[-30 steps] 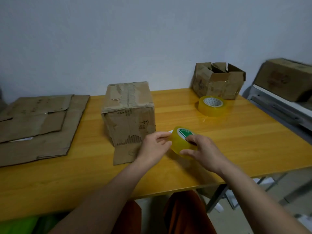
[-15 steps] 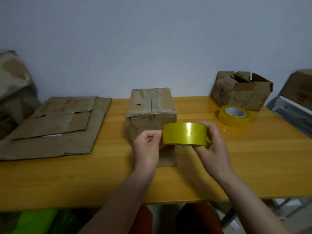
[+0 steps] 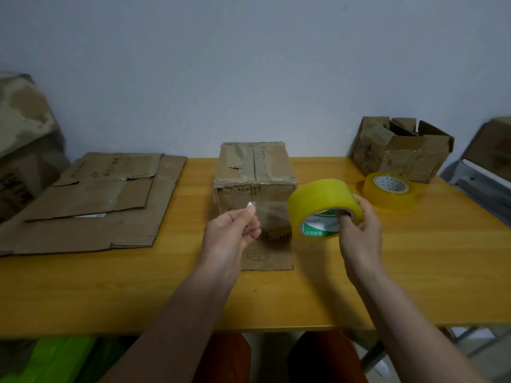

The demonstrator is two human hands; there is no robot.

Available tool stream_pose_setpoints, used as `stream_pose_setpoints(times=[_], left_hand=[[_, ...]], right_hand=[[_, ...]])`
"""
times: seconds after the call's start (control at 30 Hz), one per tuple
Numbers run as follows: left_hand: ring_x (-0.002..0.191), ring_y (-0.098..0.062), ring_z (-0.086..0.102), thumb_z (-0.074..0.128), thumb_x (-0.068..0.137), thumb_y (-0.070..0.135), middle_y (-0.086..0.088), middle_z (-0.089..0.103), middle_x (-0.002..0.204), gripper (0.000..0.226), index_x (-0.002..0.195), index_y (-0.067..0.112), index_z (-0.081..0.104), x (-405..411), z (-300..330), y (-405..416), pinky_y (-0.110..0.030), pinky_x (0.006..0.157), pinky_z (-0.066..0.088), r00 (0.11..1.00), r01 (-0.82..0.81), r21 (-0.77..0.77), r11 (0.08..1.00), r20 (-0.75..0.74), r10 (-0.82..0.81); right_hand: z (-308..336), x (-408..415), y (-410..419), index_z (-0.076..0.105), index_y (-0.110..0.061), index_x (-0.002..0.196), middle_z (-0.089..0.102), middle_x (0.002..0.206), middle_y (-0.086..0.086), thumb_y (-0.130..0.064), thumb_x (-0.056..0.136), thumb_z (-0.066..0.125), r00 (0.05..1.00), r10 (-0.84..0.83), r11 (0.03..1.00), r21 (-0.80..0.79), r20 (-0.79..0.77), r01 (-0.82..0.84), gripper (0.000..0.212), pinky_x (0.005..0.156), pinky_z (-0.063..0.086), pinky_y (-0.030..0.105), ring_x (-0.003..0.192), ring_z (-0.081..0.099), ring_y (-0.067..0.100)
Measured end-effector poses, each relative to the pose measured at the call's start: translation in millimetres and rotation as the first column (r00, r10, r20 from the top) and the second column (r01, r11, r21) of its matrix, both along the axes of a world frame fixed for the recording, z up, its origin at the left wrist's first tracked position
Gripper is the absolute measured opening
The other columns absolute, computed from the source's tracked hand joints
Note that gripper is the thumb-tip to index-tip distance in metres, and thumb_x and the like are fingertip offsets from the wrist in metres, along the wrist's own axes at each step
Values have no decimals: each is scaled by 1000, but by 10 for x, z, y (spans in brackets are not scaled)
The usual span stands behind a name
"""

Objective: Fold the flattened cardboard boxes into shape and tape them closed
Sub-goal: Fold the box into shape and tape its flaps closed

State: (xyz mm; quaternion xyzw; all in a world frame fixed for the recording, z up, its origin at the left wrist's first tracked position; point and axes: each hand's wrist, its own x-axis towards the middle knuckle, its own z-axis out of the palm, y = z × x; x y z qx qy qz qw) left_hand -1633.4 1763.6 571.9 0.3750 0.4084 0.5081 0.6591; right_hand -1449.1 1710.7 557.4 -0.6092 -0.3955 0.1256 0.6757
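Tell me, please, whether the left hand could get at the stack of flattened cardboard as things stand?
Probably not right away: the left hand pinches the pulled-out tape end. Otherwise the table between it and the flattened cardboard looks unobstructed.

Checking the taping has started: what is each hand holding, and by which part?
The right hand grips the yellow tape roll, a finger hooked through its core. The left hand pinches the pulled-out tape's free end.
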Motion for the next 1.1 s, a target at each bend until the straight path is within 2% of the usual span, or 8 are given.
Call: stream_pose_setpoints(times=[0.1, 0.23, 0.27, 0.33, 0.43, 0.63, 0.77, 1.1], left_hand=[[63, -8, 61, 73, 84, 22, 3, 61, 60, 20, 72, 9, 64, -82, -25, 5, -21, 65, 53, 992, -6, 33, 999, -126, 10], [66, -11, 58, 71, 86, 21, 2, 64, 66, 15, 79, 9, 67, -298, -18, 108, -24, 66, 51, 963, -155, 85, 984, -210, 170], [67, -11, 58, 70, 86, 21, 1, 64, 67, 15, 79, 9, 66, -323, -6, 127, -23, 66, 51, 963, -141, 87, 986, -219, 157], [66, -11, 59, 70, 86, 20, 0, 63, 67, 14, 79, 9, 66, -339, 14, 149, -21, 64, 52, 966, -124, 71, 990, -217, 137], [65, -9, 60, 71, 86, 21, 0, 64, 68, 13, 81, 9, 66, -352, 45, 187, -20, 63, 53, 972, -134, 44, 990, -186, 140], [58, -5, 55, 70, 87, 22, 3, 63, 66, 17, 77, 9, 66, -381, 67, 317, -12, 51, 46, 910, -215, 192, 958, -316, 268], [56, -2, 56, 71, 86, 21, 4, 63, 66, 16, 75, 10, 67, -365, 101, 389, -13, 54, 45, 879, -251, 247, 936, -346, 327], [68, -7, 58, 70, 87, 23, 4, 65, 70, 22, 67, 18, 62, -319, 362, 736, -25, 73, 47, 804, -293, 326, 899, -426, 416]], right_hand=[[-31, 39, -42, 48, -25, 115, 56, 96, -14, 11, 86, 50, 985, 72, 995, -76, 154, -61, 46, 64, 45, 16, 84, 55, -3], [-38, 264, -57, 49, -10, 126, 53, 118, 12, 20, 70, 55, 770, -6, 960, -212, 637, 184, 64, 77, 40, 35, 105, 51, 31], [-49, 290, -32, 50, -11, 127, 52, 121, 13, 20, 70, 54, 770, -19, 958, -208, 638, 196, 65, 79, 41, 36, 108, 50, 31], [-36, 258, 29, 53, -15, 125, 55, 119, 6, 18, 75, 52, 900, -28, 978, -173, 435, 114, 60, 81, 46, 23, 106, 50, 19], [-12, 224, 94, 56, -18, 117, 58, 100, -5, 16, 80, 46, 981, -31, 993, -104, 192, 52, 51, 62, 39, 1, 95, 50, 9], [88, 302, 74, 51, -16, 123, 48, 111, 1, 20, 73, 44, 889, -15, 989, -121, 458, 79, 62, 77, 39, 31, 99, 44, 14], [141, 419, 110, 53, -17, 126, 47, 113, 11, 20, 71, 47, 776, -74, 959, -170, 626, 228, 67, 77, 30, 26, 99, 44, 23], [556, 376, 361, 52, -17, 132, 45, 115, 20, 20, 78, 46, 625, -92, 947, -125, 776, 296, 65, 74, 37, 38, 108, 43, 37]])
